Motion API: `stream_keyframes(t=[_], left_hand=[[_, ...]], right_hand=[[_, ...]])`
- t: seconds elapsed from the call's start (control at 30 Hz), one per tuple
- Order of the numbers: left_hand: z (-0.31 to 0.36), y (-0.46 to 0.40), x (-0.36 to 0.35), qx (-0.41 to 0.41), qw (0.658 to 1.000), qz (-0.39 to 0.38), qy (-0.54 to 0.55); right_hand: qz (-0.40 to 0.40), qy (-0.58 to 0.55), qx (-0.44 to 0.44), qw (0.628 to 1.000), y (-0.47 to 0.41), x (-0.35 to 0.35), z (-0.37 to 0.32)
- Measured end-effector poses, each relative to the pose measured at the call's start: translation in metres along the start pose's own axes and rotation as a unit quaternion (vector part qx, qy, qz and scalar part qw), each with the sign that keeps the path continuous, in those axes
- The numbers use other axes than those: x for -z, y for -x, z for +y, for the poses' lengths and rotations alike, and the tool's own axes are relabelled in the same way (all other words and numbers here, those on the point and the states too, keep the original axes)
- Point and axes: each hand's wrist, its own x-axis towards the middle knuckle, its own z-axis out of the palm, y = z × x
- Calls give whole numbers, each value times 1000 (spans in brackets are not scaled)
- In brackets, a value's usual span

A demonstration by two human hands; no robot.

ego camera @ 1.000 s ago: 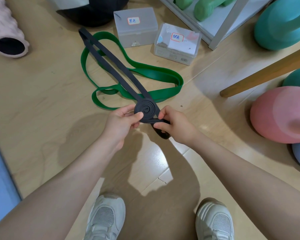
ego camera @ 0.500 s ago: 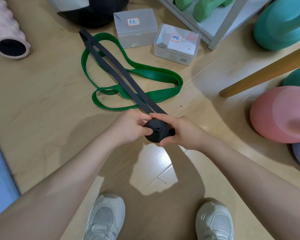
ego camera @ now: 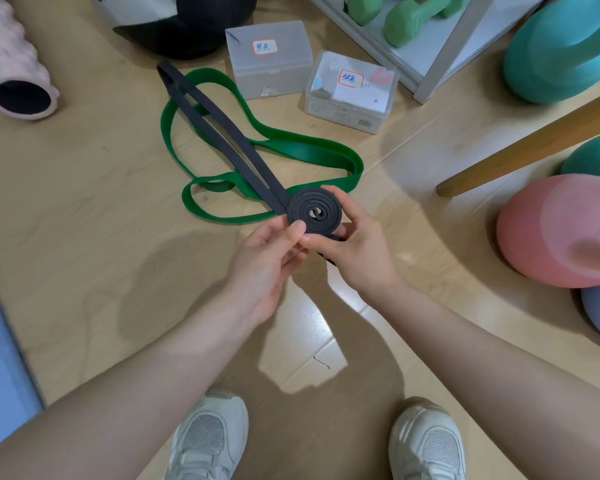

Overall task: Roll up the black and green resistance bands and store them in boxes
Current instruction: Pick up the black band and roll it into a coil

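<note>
— Item: black band (ego camera: 222, 124)?
— Half coiled; the coil (ego camera: 315, 211) is pinched by left hand (ego camera: 267, 261) and right hand (ego camera: 354, 247), fingers curled. Its tail is laid over the green band (ego camera: 312, 154), near the boxes (ego camera: 269, 58).

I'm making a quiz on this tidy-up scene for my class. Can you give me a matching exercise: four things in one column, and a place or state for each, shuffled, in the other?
Things:
1. black band
2. green band
3. foam roller
4. green dumbbells

Places or states:
A. on the white shelf at the top
B. partly coiled into a spiral, held in both hands
C. lying loose and unrolled on the floor
D. on the floor at the far left, open end showing

Pairs: 1-B, 2-C, 3-D, 4-A
</note>
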Motion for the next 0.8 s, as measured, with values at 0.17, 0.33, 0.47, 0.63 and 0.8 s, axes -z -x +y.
stream_keyframes(t=[0.17, 0.33, 0.47, 0.63, 0.8], left_hand=[[5, -3, 1, -14, 999, -18, -39], [11, -4, 9, -35, 998, 8, -55], [16, -7, 21, -24, 997, 36, -57], [36, -10, 48, -50, 996, 65, -26], [52, -19, 73, -68, 990, 123, -30]], right_hand=[[2, -5, 5, 1000, 1, -3, 4], [-2, 104, 28, 994, 3, -8, 8], [-41, 245, 10, 969, 0, -12, 16], [-194, 259, -75, 943, -6, 1, 25], [-49, 204, -134, 969, -49, -21, 14]])
